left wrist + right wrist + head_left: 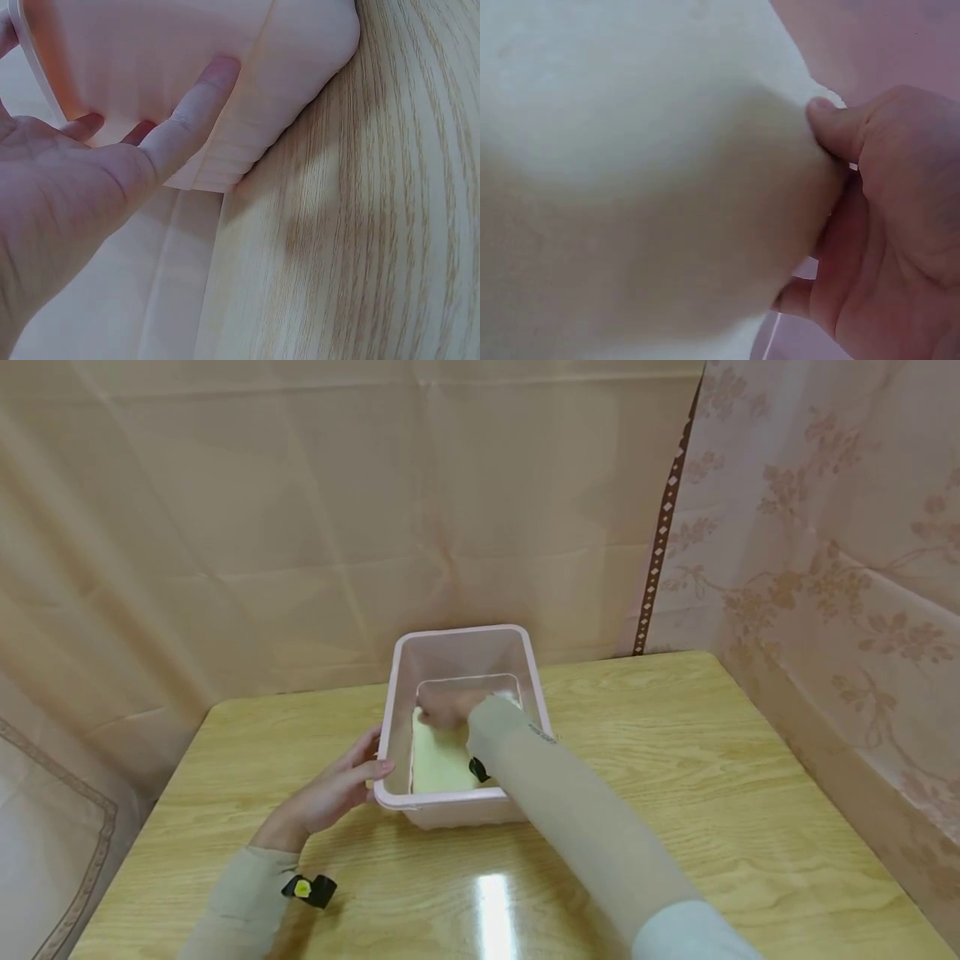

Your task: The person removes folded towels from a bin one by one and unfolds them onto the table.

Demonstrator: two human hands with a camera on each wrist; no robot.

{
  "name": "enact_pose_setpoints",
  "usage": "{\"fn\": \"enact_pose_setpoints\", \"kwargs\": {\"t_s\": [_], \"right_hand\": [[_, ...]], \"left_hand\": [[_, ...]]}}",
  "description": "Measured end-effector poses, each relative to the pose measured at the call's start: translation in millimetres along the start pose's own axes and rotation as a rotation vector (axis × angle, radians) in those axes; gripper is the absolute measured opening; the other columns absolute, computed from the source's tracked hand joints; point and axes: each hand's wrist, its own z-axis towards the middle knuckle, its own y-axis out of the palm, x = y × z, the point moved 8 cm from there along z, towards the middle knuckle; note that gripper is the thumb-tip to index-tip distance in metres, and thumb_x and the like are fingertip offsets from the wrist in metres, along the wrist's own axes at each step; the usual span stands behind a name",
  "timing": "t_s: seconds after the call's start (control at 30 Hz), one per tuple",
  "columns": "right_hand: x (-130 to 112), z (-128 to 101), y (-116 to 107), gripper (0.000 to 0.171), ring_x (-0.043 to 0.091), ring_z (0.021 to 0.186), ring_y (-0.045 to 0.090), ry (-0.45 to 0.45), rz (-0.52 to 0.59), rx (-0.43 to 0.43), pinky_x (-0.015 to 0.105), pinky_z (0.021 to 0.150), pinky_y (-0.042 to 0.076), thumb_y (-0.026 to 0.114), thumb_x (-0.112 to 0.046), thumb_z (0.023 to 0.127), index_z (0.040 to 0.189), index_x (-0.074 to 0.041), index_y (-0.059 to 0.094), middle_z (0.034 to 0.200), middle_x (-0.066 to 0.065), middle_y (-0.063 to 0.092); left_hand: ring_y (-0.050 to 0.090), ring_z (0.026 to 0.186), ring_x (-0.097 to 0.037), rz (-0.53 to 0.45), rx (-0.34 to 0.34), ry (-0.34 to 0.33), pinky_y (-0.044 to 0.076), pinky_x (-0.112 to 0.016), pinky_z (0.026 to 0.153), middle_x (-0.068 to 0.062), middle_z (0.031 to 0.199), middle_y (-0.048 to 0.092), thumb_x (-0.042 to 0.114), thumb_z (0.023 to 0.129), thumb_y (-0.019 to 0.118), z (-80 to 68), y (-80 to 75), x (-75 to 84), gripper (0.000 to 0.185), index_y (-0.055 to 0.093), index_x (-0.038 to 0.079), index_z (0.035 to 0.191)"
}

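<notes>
A pale pink plastic bin (465,814) stands on the wooden table. My left hand (330,795) grips its near left side, with the thumb over the rim. Seen from the left wrist, the fingers (187,112) spread against the bin's outer wall. Inside the bin lies a flat, pale yellow sheet (442,760); its material is hard to tell. My right hand (447,706) reaches down into the bin. In the right wrist view its thumb lies on top of the sheet's edge and its fingers go underneath, pinching it.
The tabletop (637,752) has light wood grain and extends to both sides of the bin. A beige curtain (337,527) hangs behind it, and a floral cloth (840,568) hangs at the right. Dark straps are on both wrists.
</notes>
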Motion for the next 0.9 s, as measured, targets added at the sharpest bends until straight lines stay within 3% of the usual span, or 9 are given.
{"fn": "enact_pose_setpoints", "kwargs": {"t_s": [0.1,0.23,0.33,0.4,0.53,0.73,0.9], "right_hand": [[-10.1,-14.2,-10.9,0.022,0.015,0.072,0.057,0.05,0.033,0.0,0.03,0.067,0.049,0.046,-0.024,0.108,0.098,-0.014,0.064,0.081,0.001,0.059],[-30.9,-45.6,-28.9,0.03,0.021,0.109,0.059,0.127,0.097,-0.013,0.036,0.097,0.046,0.034,-0.028,0.111,0.131,-0.012,0.051,0.123,0.011,0.062],[-38.7,-58.4,-35.2,0.042,0.024,0.136,0.046,0.159,0.1,-0.018,0.04,0.113,0.035,0.029,-0.035,0.111,0.148,-0.017,0.037,0.151,0.012,0.047],[-38.8,-61.4,-36.3,0.049,0.029,0.146,0.034,0.187,0.088,-0.023,0.046,0.118,0.027,0.027,-0.041,0.11,0.154,-0.02,0.031,0.16,0.011,0.038],[-37.0,-60.6,-39.3,0.056,0.035,0.151,0.021,0.233,0.015,-0.019,0.056,0.12,0.014,0.025,-0.048,0.109,0.159,-0.023,0.026,0.164,0.012,0.028],[-29.2,-47.4,-41.9,0.055,0.032,0.14,0.03,0.258,-0.096,0.05,0.054,0.111,0.02,0.026,-0.048,0.109,0.156,-0.021,0.029,0.15,0.014,0.039],[-34.7,-53.7,-48.8,0.052,0.031,0.138,0.033,0.25,-0.121,0.095,0.053,0.11,0.022,0.025,-0.048,0.108,0.15,-0.019,0.034,0.146,0.013,0.042]], "left_hand": [[0.035,0.132,-0.055,0.002,-0.002,-0.002,0.051,-0.047,0.093,-0.025,0.159,0.014,0.019,0.105,0.047,-0.3,-0.3,1.3,0.073,0.003,0.014,0.163],[0.038,0.132,-0.052,0.008,-0.002,-0.007,0.051,-0.047,0.094,-0.024,0.159,0.015,0.02,0.105,0.048,-0.5,-0.5,1.2,0.073,0.003,0.015,0.163],[0.04,0.131,-0.049,0.013,0.003,-0.014,0.05,-0.048,0.094,-0.023,0.159,0.016,0.02,0.105,0.048,-0.5,-0.8,0.6,0.073,0.004,0.016,0.163],[0.041,0.131,-0.048,0.017,0.007,-0.019,0.05,-0.048,0.095,-0.022,0.159,0.016,0.021,0.105,0.048,-0.5,-1.0,0.0,0.073,0.004,0.016,0.163],[0.039,0.133,-0.048,0.014,0.006,-0.022,0.05,-0.048,0.095,-0.021,0.161,0.015,0.021,0.106,0.048,-0.8,-1.1,-0.1,0.073,0.004,0.018,0.164],[0.036,0.133,-0.05,-0.004,0.001,-0.008,0.05,-0.048,0.094,-0.022,0.159,0.015,0.02,0.106,0.047,-0.3,-0.1,0.0,0.072,0.005,0.016,0.163],[0.032,0.135,-0.05,-0.009,0.006,-0.012,0.05,-0.048,0.094,-0.021,0.159,0.015,0.02,0.106,0.047,-0.4,0.0,-0.2,0.071,0.005,0.017,0.163]]}}
